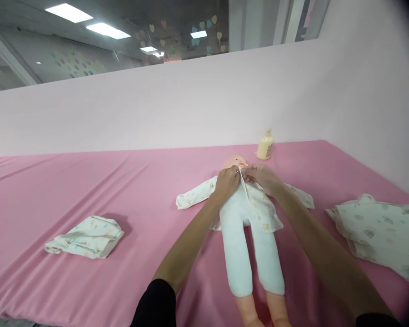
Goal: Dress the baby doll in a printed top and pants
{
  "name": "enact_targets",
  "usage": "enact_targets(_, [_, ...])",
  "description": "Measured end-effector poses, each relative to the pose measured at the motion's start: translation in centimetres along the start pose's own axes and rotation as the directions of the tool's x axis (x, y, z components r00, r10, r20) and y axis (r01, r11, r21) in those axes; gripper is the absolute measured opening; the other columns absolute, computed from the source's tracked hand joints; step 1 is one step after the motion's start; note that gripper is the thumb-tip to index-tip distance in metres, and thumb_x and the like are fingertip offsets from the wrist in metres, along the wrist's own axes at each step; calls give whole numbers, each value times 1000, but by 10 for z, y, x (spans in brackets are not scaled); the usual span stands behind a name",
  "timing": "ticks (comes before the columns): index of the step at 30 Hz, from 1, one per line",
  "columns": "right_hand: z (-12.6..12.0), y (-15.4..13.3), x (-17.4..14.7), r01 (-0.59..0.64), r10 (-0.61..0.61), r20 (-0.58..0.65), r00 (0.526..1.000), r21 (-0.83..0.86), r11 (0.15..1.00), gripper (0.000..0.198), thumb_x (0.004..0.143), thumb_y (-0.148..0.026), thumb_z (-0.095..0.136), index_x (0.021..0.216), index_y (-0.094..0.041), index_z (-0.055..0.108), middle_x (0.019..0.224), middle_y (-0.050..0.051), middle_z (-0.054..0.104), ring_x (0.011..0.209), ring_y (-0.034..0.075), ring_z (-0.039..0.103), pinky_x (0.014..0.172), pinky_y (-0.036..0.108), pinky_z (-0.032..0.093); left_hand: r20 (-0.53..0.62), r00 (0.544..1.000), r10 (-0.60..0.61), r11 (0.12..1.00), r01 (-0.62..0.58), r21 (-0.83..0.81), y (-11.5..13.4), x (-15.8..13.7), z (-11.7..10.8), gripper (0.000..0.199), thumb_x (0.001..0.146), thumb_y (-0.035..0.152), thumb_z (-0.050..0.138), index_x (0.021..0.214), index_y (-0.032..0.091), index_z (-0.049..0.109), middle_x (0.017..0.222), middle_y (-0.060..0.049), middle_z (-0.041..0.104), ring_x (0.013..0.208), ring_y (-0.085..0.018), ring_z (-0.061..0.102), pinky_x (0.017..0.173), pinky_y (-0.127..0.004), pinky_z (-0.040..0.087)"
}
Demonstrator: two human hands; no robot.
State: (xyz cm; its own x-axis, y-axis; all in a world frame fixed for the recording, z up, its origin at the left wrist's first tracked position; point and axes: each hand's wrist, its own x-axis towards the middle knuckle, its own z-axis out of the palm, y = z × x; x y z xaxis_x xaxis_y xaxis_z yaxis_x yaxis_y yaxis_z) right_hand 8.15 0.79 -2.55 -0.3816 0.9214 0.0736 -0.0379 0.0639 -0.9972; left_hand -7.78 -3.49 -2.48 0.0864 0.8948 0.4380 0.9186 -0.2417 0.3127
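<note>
The left hand and right hand have grips clamped on the jacket of the doll; a bottle stands at their one o'clock.

Solid pink on sheet. White with scattered yellow-tan motifs on jacket; plain white on doll body, peach on lower legs. White with teal and orange motifs on left cloth; white with grey-green motifs on right cloth. Pale yellow on bottle.
</note>
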Motion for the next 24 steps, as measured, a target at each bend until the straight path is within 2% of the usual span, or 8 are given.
enact_targets(6, [-3, 2, 0, 3, -4, 35, 999, 46, 999, 25, 80, -38, 74, 71, -16, 67, 68, 3, 62, 61, 9, 52, 58, 23, 41, 8, 1000, 1, 1000, 0, -22, -1, 0, 0, 20, 97, 23, 38, 88, 19, 56, 88, -5, 69, 83, -20, 62, 70, -30, 34])
enact_targets(14, [-1, 8, 4, -29, 30, -6, 1000, 88, 996, 25, 73, -38, 81, 71, -17, 68, 71, 3, 66, 59, 8, 50, 51, 21, 38, 5, 1000, -3, 1000, 3, -22, 2, -1, -2, 18, 94, 20, 41, 84, 19, 56, 86, -6, 68, 81, -19, 61, 70, -30, 33])
enact_targets(19, [-1, 10, 5, -54, 54, -3, 999, 126, 991, 28, 68, -39, 84, 72, -17, 68, 71, 3, 66, 59, 8, 50, 51, 20, 39, 25, 997, -75, 987, 78, -137, 2, 2, -3, 19, 93, 24, 44, 78, 19, 56, 83, -4, 68, 77, -17, 58, 67, -28, 32])
enact_targets(24, [4, 8, 2, 23, -22, -17, 1000, 71, 997, 34, 67, -45, 84, 72, -17, 67, 68, 2, 65, 58, 9, 50, 51, 22, 38, 50, 993, -109, 959, 118, -258, -1, 6, -1, 24, 91, 30, 45, 74, 18, 55, 78, -2, 66, 72, -14, 54, 65, -26, 32])
